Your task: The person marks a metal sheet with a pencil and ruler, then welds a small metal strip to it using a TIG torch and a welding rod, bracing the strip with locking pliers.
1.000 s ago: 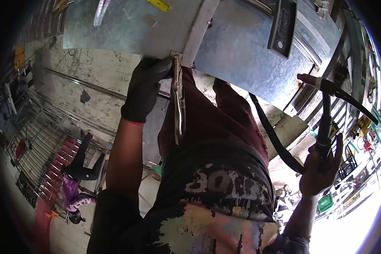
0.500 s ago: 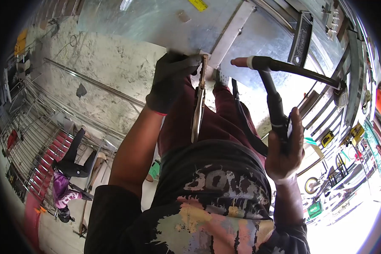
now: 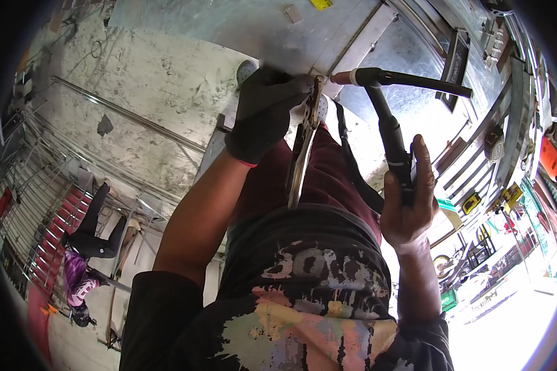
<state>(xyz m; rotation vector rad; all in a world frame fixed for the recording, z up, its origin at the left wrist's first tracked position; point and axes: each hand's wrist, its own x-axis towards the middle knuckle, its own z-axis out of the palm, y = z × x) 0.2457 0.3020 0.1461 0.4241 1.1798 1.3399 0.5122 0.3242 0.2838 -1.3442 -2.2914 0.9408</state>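
A dark glove covers my left hand (image 3: 264, 111), its fingers pressed together beside the jaws of a long metal clamp (image 3: 303, 139). What lies between those fingers is hidden. The clamp hangs at the corner of a sheet-metal panel (image 3: 253, 37), where a flat metal strip (image 3: 359, 46) ends. My bare right hand (image 3: 411, 207) is wrapped round the handle of a black welding torch (image 3: 386, 114), with its index finger and thumb raised. The torch's reddish nozzle (image 3: 341, 78) points left, just right of the clamp's jaws.
A long metal rail (image 3: 130, 120) crosses the pale floor on the left. Beyond it, a person (image 3: 77, 272) in purple is near metal racks (image 3: 28, 167). Metal bars (image 3: 476, 164) and a yellow tape measure (image 3: 471, 203) are on the right. A black strap hangs near my legs.
The torch has moved left, so its nozzle is closer to the clamp's jaws. The view has shifted, and a foot now shows behind my left hand.
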